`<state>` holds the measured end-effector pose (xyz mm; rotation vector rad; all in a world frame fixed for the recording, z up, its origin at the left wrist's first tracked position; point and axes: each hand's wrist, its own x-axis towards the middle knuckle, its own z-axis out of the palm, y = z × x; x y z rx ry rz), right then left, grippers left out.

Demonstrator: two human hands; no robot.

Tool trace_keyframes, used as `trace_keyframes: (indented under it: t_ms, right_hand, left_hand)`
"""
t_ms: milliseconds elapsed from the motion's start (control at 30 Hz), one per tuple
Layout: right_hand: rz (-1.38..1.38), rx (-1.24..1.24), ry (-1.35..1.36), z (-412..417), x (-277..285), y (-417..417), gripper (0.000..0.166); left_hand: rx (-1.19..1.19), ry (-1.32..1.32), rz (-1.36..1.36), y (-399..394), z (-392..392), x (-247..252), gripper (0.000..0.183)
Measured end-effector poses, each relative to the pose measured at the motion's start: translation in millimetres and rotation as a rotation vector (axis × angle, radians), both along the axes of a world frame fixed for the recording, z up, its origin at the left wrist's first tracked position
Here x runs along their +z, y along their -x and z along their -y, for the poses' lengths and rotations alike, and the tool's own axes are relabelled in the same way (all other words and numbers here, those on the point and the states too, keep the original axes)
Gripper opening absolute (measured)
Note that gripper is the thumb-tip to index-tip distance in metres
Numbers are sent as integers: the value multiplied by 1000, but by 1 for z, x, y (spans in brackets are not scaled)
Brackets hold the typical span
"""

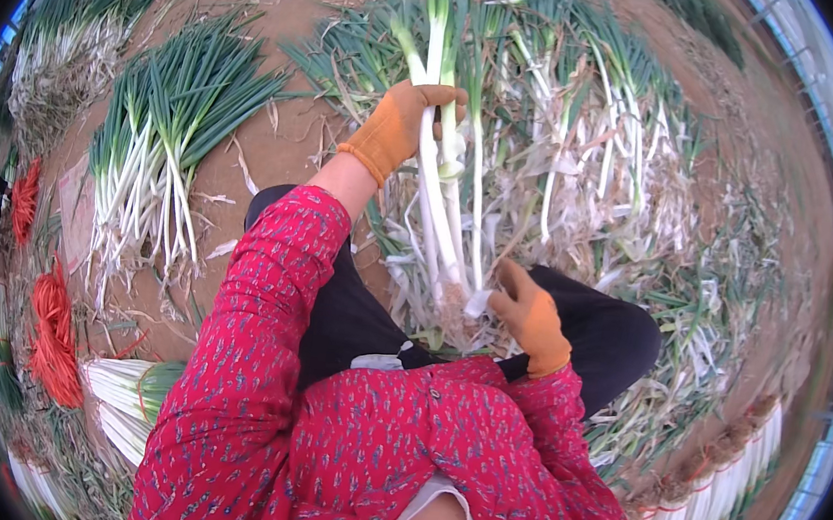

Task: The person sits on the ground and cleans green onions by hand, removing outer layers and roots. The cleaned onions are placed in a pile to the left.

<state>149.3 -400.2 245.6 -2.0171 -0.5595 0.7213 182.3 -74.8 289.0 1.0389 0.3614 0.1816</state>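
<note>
My left hand [409, 120], in an orange knitted glove, is closed around a few long green onions [432, 179] at the upper part of their white stalks. Their green leaves point away from me, and the roots [454, 301] hang down between my knees. Close to the root ends is my right hand [531, 316], gloved the same way, with thumb and forefinger apart at the front. A loose white leaf sheath [478, 303] lies against its thumb tip; whether the hidden fingers hold it is unclear. Beyond my hands spreads a heap of untrimmed green onions [572, 125] with dry husks.
On the soil at left lies a pile of cleaned green onions [149, 151]. Nearer are orange-red tying strands [55, 345] and a tied bundle [129, 390]. More tied bundles [710, 491] line the lower right. Peeled leaf litter [704, 318] covers the ground beside my right knee.
</note>
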Motion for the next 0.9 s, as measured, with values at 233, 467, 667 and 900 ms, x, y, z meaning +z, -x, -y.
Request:
trace_keyframes:
  t_ms: [233, 467, 667, 900]
  right_hand:
    - [112, -109, -335, -130, 47, -47, 46]
    - [204, 17, -139, -117, -11, -18, 26]
    - [484, 240, 467, -75, -97, -17, 31]
    - [187, -52, 228, -62, -106, -59, 45]
  left_hand:
    - [-64, -26, 148, 20, 21, 8, 34]
    - [76, -197, 222, 28, -5, 27, 30]
    - [108, -174, 175, 38, -4, 25, 32]
    - [45, -83, 248, 38, -9, 29, 36]
